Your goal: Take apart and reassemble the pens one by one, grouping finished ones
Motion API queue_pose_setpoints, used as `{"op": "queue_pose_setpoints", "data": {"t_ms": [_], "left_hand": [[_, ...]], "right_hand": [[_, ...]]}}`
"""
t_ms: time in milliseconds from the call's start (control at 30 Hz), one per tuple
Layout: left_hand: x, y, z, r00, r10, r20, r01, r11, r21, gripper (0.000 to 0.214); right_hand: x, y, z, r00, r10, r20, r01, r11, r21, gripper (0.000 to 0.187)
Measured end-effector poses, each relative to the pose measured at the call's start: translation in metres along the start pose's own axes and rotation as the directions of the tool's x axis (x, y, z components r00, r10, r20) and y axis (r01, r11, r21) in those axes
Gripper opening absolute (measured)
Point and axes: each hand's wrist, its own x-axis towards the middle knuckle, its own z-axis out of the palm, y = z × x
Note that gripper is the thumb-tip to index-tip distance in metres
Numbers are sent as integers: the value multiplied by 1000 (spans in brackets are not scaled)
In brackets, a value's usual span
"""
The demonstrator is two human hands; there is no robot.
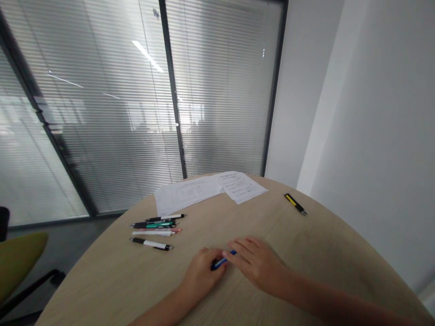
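Observation:
A blue pen (220,262) with a dark end lies slanted between my two hands, low over the near part of the round table. My left hand (204,274) is closed around the pen's near-left end, thumb and fingers curled about it. At the far-right end, my right hand (260,265) has its thumb and forefinger on the pen, while its other fingers reach forward over the tabletop. Part of the pen is hidden by the fingers. To the left of my hands lies a white-and-black pen (152,244), apart from the others.
Behind that pen sits a bunch of pens: green-and-black pens (158,224), white-and-pink pens (156,232) and another black-and-white pen (166,218). Printed sheets (190,192) lie at the table's far edge. A yellow-and-black pen (295,203) rests at the right. A chair (20,262) stands left.

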Motion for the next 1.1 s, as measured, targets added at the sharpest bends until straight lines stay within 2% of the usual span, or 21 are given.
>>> {"op": "queue_pose_setpoints", "data": {"t_ms": [100,200,267,367,433,533,600,667,700,767,800,867,900,933,967,1000,1100], "left_hand": [[2,2,-2,998,-32,62,41,989,-142,22],[3,5,-5,989,-67,134,98,966,-240,25],[4,6,-7,984,-75,159,113,964,-242,24],[5,5,-8,984,-39,176,74,978,-197,24],[6,2,-8,986,-29,164,54,987,-149,24],[7,-7,-10,996,-7,89,9,1000,-14,23],[7,-14,-12,996,66,52,-71,993,95,22],[6,-21,-12,987,147,61,-156,970,188,30],[6,-25,-12,982,173,79,-187,956,228,37],[5,-31,-10,973,188,134,-220,929,297,48],[5,-33,-8,971,175,164,-221,919,325,51],[5,-37,-6,968,131,213,-204,907,369,56],[5,-38,-5,967,109,232,-194,903,384,58],[5,-38,-5,965,91,245,-186,899,396,59],[6,-38,-5,964,79,255,-180,897,403,60],[6,-37,-5,963,71,260,-176,897,406,61],[6,-34,-6,963,62,261,-168,900,403,60]], "right_hand": [[10,-9,8,998,-66,-18,65,997,-34,27],[16,-11,13,997,-82,12,82,995,-60,24],[17,-9,13,994,-98,41,101,992,-75,22],[15,-4,11,986,-147,80,154,984,-88,20],[13,3,9,985,-134,112,146,983,-108,18],[8,21,8,993,-25,119,42,990,-137,16],[5,36,10,994,61,91,-52,993,-103,20],[2,51,12,978,198,68,-199,980,4,24],[0,59,13,955,288,65,-294,951,96,25],[-2,72,14,874,479,83,-477,812,336,27],[-2,78,15,816,564,123,-549,693,467,27],[-3,87,14,673,690,264,-638,363,679,24],[-2,91,14,604,720,343,-639,180,748,22],[-2,94,14,548,729,410,-604,5,797,19],[-1,96,13,511,726,459,-539,-145,830,17],[-1,98,13,495,720,487,-452,-266,851,15],[0,103,10,488,686,540,-214,-506,836,12]]}}
